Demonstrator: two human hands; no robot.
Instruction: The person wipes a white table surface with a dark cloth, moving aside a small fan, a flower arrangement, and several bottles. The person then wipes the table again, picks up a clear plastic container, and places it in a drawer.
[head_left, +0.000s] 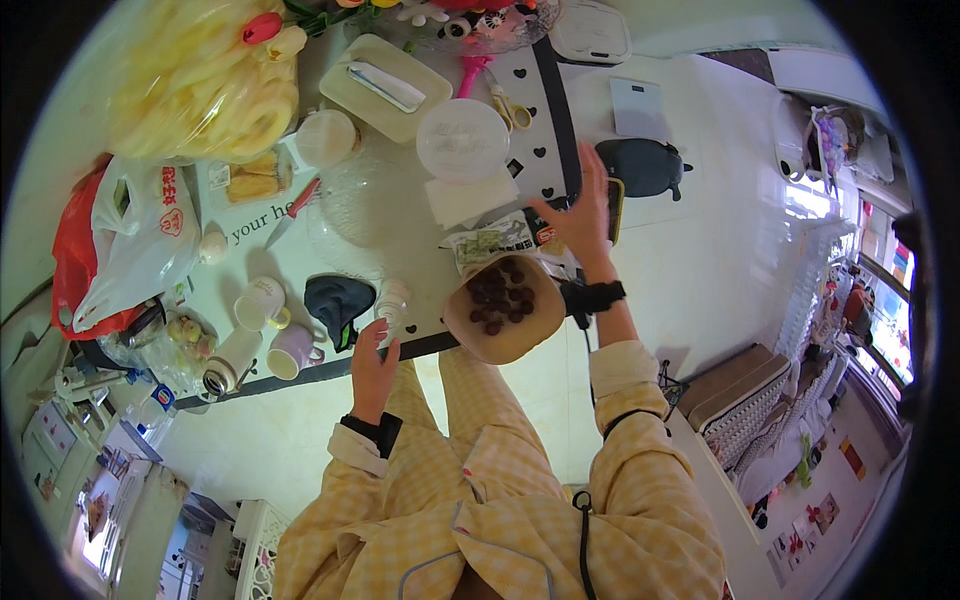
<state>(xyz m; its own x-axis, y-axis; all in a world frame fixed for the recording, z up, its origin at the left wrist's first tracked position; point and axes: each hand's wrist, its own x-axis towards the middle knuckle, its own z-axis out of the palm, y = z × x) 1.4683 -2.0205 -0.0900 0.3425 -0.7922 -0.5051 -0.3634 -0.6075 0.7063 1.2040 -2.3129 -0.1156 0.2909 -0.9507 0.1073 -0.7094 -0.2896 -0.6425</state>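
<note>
My right hand (583, 214) is raised over the table's right edge, fingers apart and nothing in it. Beneath and beside it lies a printed snack packet (517, 227), with small green pieces (480, 244) near its left end. A dark, yellow-edged flat object (616, 210) is partly hidden behind that hand. Close to my right wrist, a beige bowl (517, 346) holds several dark red grape-like fruits (495, 298) at the table's front edge. My left hand (373, 371) hovers at the front edge, holding nothing, fingers spread, just below a clear plastic container (392, 300) and a dark cloth pouch (337, 304).
A red-handled knife (304, 199) lies left of a clear round cover (351, 214). Two mugs (259, 306) and a flask (229, 364) stand front left. Farther back are a round lid (463, 140), a beige tray (349, 82), scissors (510, 109) and plastic bags (139, 240).
</note>
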